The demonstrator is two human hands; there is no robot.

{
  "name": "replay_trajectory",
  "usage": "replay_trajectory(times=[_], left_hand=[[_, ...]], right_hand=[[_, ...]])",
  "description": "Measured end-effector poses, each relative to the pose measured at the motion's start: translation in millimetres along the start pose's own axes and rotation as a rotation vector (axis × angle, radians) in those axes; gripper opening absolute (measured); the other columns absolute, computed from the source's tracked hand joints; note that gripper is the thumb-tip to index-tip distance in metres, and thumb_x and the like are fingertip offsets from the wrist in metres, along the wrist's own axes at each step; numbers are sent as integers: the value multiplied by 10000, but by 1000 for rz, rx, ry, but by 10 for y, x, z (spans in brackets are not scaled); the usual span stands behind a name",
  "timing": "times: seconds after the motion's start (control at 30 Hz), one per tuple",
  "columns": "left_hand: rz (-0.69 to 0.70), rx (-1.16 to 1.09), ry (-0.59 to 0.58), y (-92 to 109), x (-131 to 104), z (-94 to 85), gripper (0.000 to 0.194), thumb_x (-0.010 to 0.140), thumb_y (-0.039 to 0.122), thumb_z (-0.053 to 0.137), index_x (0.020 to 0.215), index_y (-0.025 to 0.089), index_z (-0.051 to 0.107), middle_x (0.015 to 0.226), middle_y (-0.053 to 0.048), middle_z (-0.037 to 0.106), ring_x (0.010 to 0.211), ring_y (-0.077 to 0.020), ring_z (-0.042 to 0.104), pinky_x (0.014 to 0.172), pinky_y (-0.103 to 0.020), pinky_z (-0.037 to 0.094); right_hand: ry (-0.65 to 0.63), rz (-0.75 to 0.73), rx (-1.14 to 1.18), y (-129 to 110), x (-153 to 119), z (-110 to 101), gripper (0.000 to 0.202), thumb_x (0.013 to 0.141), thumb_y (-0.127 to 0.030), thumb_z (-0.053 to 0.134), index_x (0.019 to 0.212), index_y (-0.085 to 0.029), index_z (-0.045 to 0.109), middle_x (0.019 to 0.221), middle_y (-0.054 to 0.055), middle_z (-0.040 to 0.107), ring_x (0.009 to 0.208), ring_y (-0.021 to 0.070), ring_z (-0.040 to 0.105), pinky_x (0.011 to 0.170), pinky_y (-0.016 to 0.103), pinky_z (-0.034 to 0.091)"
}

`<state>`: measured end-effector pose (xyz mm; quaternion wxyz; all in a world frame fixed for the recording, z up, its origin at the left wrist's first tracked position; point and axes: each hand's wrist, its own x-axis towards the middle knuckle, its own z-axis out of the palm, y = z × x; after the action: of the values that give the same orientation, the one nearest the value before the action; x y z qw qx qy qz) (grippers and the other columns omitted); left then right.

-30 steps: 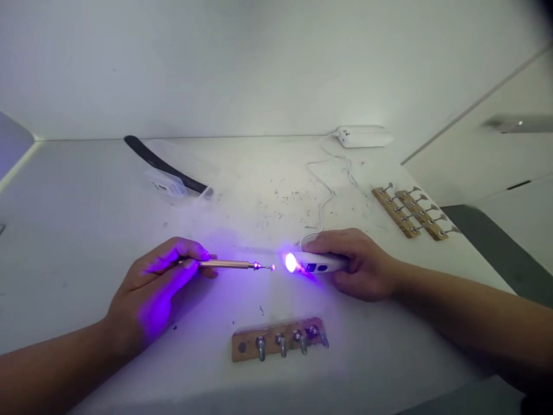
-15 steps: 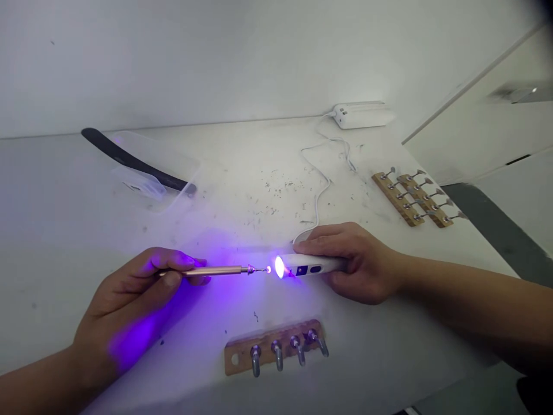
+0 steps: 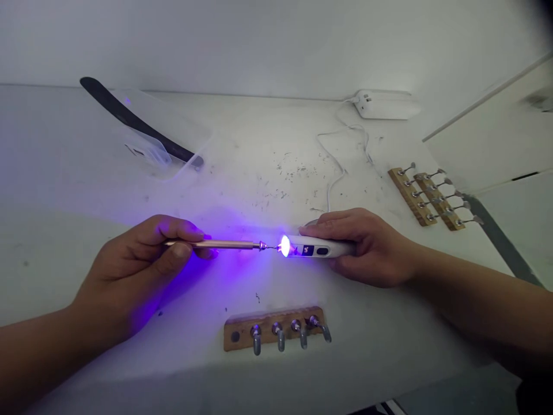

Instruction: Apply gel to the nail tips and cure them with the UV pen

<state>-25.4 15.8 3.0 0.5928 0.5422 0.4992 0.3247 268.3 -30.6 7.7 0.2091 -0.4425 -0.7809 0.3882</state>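
The left hand (image 3: 138, 265) is gripping a pen (image 3: 228, 245) between thumb and fingers, holding it about level just left of the lamp (image 3: 317, 242). The right hand (image 3: 371, 248) is gripping the lamp around its body, and the lit end is facing the pen. The pen's thin tip (image 3: 273, 248) is pointing into the violet glow; glare is hiding whether it is touching the lamp. Doing this well is depending on steady wrists, with tip and glow lying on one line and a slight gap sparing both from knocking. Slowly rolling the pen would be helping the light reach every side. The rack (image 3: 266, 331) is lying on the near side of the lamp, clear of both hands, so lowering the hands carelessly would be risking its pegs (image 3: 280, 340).
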Motion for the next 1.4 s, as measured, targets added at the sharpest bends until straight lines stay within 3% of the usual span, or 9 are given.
replay_trajectory(times=[0.63, 0.8, 1.1, 1.4], left_hand=[[41, 94, 19, 43, -11, 30, 84, 733, 193, 603, 756, 256, 654, 754, 14, 655, 713, -131, 559, 679, -260, 441], [6, 35, -5, 22, -7, 3, 67, 732, 215, 619, 762, 262, 658, 770, 12, 654, 762, -133, 571, 745, -263, 453], [75, 17, -128, -82, 31, -94, 107, 774, 247, 584, 845, 284, 655, 792, -11, 653, 759, -124, 579, 646, -212, 454], [96, -56, -106, -145, 94, -106, 105, 767, 244, 568, 845, 219, 632, 741, -31, 641, 777, -177, 598, 755, -330, 474]], right_hand=[[37, -35, -11, 32, -7, 27, 535, 652, -56, 512, 1158, -221, 576, 832, 11, 632, 704, 119, 572, 630, 232, 438], [53, -36, 1, 38, -11, 36, 534, 644, -53, 507, 1143, -228, 585, 768, -4, 613, 668, 114, 560, 611, 229, 430], [39, 27, -10, 6, -11, 26, 530, 629, -54, 512, 1122, -231, 599, 793, 6, 623, 686, 136, 572, 617, 241, 444], [60, 60, -48, -8, -16, 38, 535, 621, -47, 490, 1107, -234, 613, 763, -4, 615, 656, 130, 562, 596, 235, 435]])
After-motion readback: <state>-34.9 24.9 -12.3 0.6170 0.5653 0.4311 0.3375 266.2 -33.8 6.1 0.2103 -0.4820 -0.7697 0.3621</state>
